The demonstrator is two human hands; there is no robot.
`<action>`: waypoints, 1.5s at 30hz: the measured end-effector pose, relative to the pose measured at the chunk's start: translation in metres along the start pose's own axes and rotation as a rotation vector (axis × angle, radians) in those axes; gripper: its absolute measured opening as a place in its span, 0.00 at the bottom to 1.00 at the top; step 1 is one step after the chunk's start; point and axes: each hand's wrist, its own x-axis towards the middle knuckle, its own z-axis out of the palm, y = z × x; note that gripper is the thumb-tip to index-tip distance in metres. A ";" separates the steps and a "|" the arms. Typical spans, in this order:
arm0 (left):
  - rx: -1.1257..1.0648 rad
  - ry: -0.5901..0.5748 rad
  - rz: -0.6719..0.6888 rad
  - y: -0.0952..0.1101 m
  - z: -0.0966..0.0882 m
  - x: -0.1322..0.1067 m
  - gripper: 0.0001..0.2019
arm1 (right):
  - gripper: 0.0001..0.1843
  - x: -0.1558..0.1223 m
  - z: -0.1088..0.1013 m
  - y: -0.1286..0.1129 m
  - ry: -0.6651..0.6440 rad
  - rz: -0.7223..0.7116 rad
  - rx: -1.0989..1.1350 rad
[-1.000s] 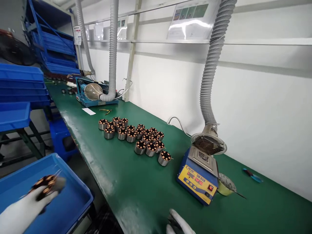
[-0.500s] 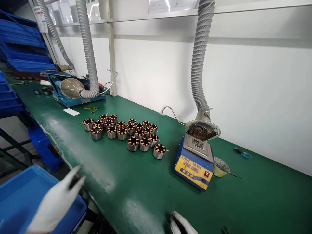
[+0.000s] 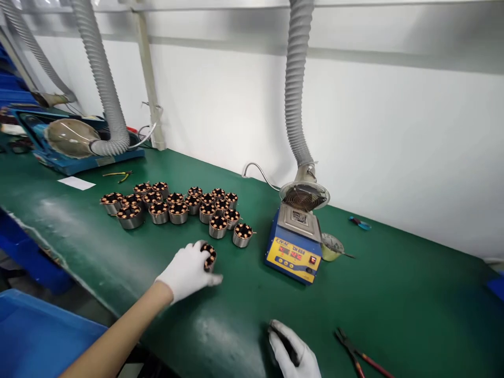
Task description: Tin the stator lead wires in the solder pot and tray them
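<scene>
While L hand (image 3: 188,270) grips stator (image 3: 209,255), R hand (image 3: 293,354) rests.

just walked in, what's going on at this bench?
A person in white gloves works at a green bench. The left hand grips one copper-wound stator, on or just above the bench, in front of a cluster of similar stators. The right hand rests near the bench's front edge; something dark shows under it, unclear what. A blue and yellow solder unit sits under a fume hose. Red-handled pliers lie beside the right hand.
</scene>
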 end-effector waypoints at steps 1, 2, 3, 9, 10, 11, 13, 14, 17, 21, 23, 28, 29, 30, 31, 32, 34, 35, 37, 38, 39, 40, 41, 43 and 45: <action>-0.004 -0.028 0.037 0.008 0.004 -0.014 0.18 | 0.20 0.002 0.000 -0.005 -0.040 0.018 0.036; -0.005 -0.042 0.091 0.015 0.009 -0.026 0.18 | 0.21 0.003 -0.001 -0.010 -0.072 0.044 0.068; -0.011 -0.051 0.156 0.022 0.014 -0.036 0.17 | 0.21 0.004 -0.001 -0.014 -0.080 0.075 0.103; -0.443 -0.237 0.308 0.059 0.036 -0.064 0.11 | 0.24 -0.011 0.008 -0.045 -0.197 0.251 0.603; -0.562 -0.299 0.289 0.065 0.035 -0.065 0.13 | 0.28 -0.017 0.010 -0.050 -0.295 0.243 0.703; -0.674 -0.349 0.280 0.070 0.035 -0.065 0.15 | 0.33 -0.022 0.012 -0.055 -0.397 0.234 0.792; -0.834 -0.370 0.284 0.079 0.036 -0.065 0.16 | 0.36 -0.032 0.017 -0.062 -0.521 0.242 0.918; -0.876 -0.338 0.283 0.082 0.038 -0.065 0.16 | 0.33 -0.035 0.019 -0.064 -0.518 0.265 0.966; -0.865 -0.209 0.241 0.088 0.049 -0.068 0.33 | 0.24 -0.040 0.025 -0.059 -0.388 0.362 1.122; -0.800 -0.260 0.198 0.086 0.058 -0.078 0.44 | 0.22 -0.040 0.032 -0.048 -0.351 0.480 1.250; -0.935 -0.276 0.104 0.085 0.056 -0.078 0.31 | 0.23 -0.041 0.035 -0.048 -0.347 0.482 1.252; -1.409 -0.186 -0.345 0.092 0.049 -0.058 0.13 | 0.19 -0.042 0.038 -0.048 -0.376 0.512 1.301; -1.495 -0.172 -0.427 0.093 0.049 -0.053 0.14 | 0.18 -0.040 0.037 -0.047 -0.408 0.534 1.310; -1.599 -0.139 -0.494 0.093 0.050 -0.049 0.15 | 0.19 -0.039 0.036 -0.046 -0.442 0.556 1.322; -1.714 -0.076 -0.542 0.093 0.051 -0.045 0.16 | 0.21 -0.037 0.034 -0.045 -0.458 0.568 1.338; -1.817 0.014 -0.571 0.091 0.052 -0.043 0.17 | 0.23 -0.036 0.033 -0.044 -0.463 0.576 1.355; -1.894 0.093 -0.532 0.086 0.056 -0.044 0.19 | 0.26 -0.033 0.030 -0.044 -0.443 0.602 1.390; -1.845 0.012 -0.444 0.082 0.058 -0.047 0.24 | 0.26 -0.032 0.029 -0.044 -0.422 0.628 1.405; -1.549 -0.268 -0.166 0.077 0.061 -0.054 0.40 | 0.26 -0.032 0.028 -0.045 -0.381 0.698 1.409; -1.359 -0.375 -0.030 0.076 0.062 -0.057 0.46 | 0.26 -0.032 0.028 -0.045 -0.352 0.722 1.401; -1.198 -0.430 0.069 0.075 0.061 -0.060 0.50 | 0.26 -0.033 0.028 -0.045 -0.327 0.732 1.387; -1.094 -0.448 0.130 0.077 0.059 -0.060 0.51 | 0.26 -0.034 0.029 -0.045 -0.310 0.728 1.372; -1.065 -0.464 0.160 0.079 0.057 -0.060 0.51 | 0.26 -0.035 0.030 -0.045 -0.296 0.712 1.363; -1.204 -0.487 0.139 0.086 0.049 -0.054 0.48 | 0.23 -0.036 0.032 -0.044 -0.326 0.679 1.356; -1.406 -0.458 -0.013 0.094 0.043 -0.045 0.33 | 0.21 -0.036 0.033 -0.043 -0.421 0.637 1.345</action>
